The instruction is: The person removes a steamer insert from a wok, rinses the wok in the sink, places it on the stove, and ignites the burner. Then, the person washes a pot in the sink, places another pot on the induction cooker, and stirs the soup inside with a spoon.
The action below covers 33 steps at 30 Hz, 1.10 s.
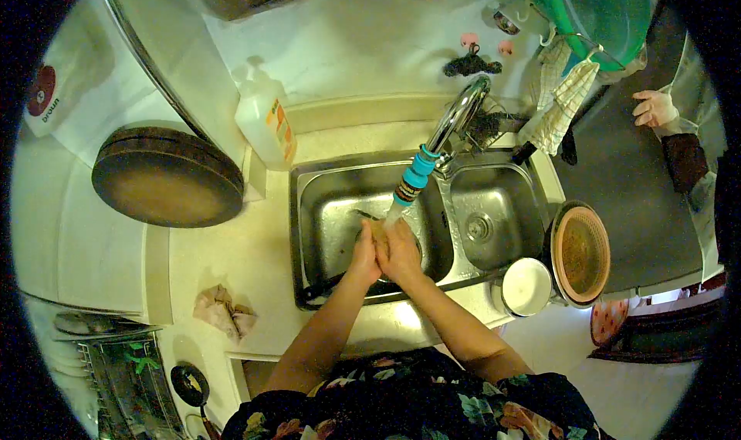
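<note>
From the head view, the left hand (366,256) and right hand (400,253) are held together right under the blue nozzle (416,176), probably so the water gets caught. Whether anything's gripped can't be told. Just beside them, a dark-handled item (321,287) is partly hidden in the left basin (318,208); its handle is pointed near-left, long axis slanted far-right.

One head-worn camera is facing forward and steeply down from near the front edge of the bench (266,266), its wide view reaching past the sink (320,235) to the back edge.
</note>
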Tool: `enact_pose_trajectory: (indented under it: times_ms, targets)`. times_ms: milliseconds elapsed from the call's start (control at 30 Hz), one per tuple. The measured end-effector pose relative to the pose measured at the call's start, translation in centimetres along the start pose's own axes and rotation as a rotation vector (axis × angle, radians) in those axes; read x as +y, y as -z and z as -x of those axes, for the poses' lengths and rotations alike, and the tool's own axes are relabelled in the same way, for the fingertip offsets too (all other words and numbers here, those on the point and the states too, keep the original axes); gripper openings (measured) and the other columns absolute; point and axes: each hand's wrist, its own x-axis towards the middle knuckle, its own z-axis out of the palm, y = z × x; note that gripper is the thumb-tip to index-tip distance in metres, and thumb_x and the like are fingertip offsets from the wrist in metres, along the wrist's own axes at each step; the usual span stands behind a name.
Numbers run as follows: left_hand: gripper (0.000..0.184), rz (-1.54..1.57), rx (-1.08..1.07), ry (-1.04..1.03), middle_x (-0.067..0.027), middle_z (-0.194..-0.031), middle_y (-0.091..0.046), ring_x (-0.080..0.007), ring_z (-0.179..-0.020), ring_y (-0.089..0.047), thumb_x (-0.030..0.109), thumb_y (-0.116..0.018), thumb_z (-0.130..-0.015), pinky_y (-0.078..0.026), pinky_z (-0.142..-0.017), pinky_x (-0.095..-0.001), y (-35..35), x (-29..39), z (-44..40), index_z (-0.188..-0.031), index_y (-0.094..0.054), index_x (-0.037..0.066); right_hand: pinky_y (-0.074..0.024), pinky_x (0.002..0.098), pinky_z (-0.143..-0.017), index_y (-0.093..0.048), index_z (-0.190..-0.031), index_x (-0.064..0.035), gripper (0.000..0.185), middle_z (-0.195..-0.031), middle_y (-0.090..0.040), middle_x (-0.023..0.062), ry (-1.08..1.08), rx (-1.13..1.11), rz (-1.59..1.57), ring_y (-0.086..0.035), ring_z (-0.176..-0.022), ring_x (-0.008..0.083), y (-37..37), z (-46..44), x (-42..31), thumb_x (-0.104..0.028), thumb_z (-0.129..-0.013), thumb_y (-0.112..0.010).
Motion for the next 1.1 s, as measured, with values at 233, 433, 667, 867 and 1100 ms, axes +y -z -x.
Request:
enact_pose_trajectory:
  times_ms: [233,433,667,867,1100]
  targets:
    - [0.047,0.425,-0.593,0.193,-0.0060,-0.117,-0.054,-0.0226,-0.109,-0.052,0.047,-0.042,-0.097,-0.044,-0.093,-0.0408,4.2,-1.3,-2.1,-0.123,-0.048,0.009,-0.0472,0.0461,-0.086,-0.054,-0.117,0.0026,0.038,-0.107,-0.059,0.0292,-0.305,-0.026,-0.138,-0.059,-0.095,0.0438,0.9,-2.2,2.6,-0.019,-0.086,-0.057]
    - [0.029,-0.152,0.110,-0.032,-0.0053,-0.112,-0.055,-0.0189,-0.098,-0.054,0.025,-0.054,-0.095,-0.049,-0.080,-0.0398,0.6,1.0,-0.5,-0.119,-0.050,0.007,-0.0501,0.0383,-0.077,-0.050,-0.123,0.0035,0.043,-0.099,-0.064,0.0232,-0.402,0.181,-0.459,-0.064,-0.088,0.0339,-1.5,-1.7,4.1,-0.018,-0.086,-0.058]
    - [0.023,-0.273,0.089,-0.061,-0.0039,-0.105,-0.059,-0.0165,-0.094,-0.056,0.020,-0.054,-0.095,-0.049,-0.080,-0.0369,0.5,2.0,0.7,-0.112,-0.057,0.006,-0.0478,0.0436,-0.086,-0.052,-0.122,0.0008,0.044,-0.112,-0.060,0.0279,-0.472,0.119,-0.452,-0.060,-0.102,0.0416,-0.5,-0.7,1.6,-0.031,-0.091,-0.053]
    - [0.023,-0.447,0.063,-0.044,-0.0017,-0.096,-0.060,-0.0136,-0.082,-0.057,0.020,-0.053,-0.094,-0.047,-0.074,-0.0301,-0.6,4.0,3.9,-0.112,-0.059,0.006,-0.0505,0.0410,-0.079,-0.064,-0.105,-0.0027,0.031,-0.095,-0.065,0.0186,-0.297,-0.080,-0.420,-0.063,-0.087,0.0367,3.3,-3.1,3.8,-0.028,-0.087,-0.059]
    - [0.029,-0.701,0.351,-0.389,0.0007,-0.063,-0.051,-0.0096,-0.058,-0.045,0.026,-0.055,-0.092,-0.035,-0.053,-0.0290,3.8,3.1,0.6,-0.077,-0.064,0.003,-0.0504,0.0395,-0.068,-0.067,-0.104,-0.0127,0.024,-0.087,-0.056,0.0105,0.143,-0.279,-0.029,-0.057,-0.088,0.0318,3.2,-1.5,1.6,-0.012,-0.080,-0.065]
